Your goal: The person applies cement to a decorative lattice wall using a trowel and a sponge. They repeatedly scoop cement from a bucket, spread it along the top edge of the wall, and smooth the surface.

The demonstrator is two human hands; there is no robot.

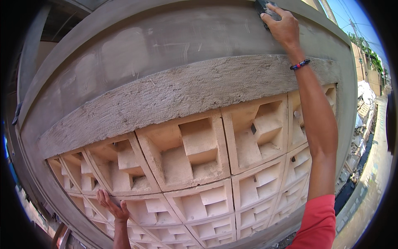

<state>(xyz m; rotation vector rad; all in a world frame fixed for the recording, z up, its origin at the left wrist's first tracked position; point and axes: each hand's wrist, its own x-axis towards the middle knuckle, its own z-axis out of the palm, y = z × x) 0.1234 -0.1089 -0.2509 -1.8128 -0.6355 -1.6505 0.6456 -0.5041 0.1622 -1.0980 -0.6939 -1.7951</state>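
Observation:
My right hand (pixel 282 25) is raised high and shut on a dark sponge float (pixel 263 7), pressed against the smooth grey plastered wall (pixel 157 45) near its top. A beaded bracelet sits on that wrist, and the arm wears a red sleeve. My left hand (pixel 112 205) is low at the left, fingers spread, resting on the edge of a pale decorative ventilation block (pixel 182 153). A rough grey cement band (pixel 174 95) runs across the wall between the smooth plaster and the rows of blocks.
A street with a paved strip (pixel 373 182) runs along the right, with rubble and piled sacks (pixel 365 108) by the wall's foot. Buildings, trees and wires stand far right under blue sky. A grey column (pixel 31 50) rises at the left.

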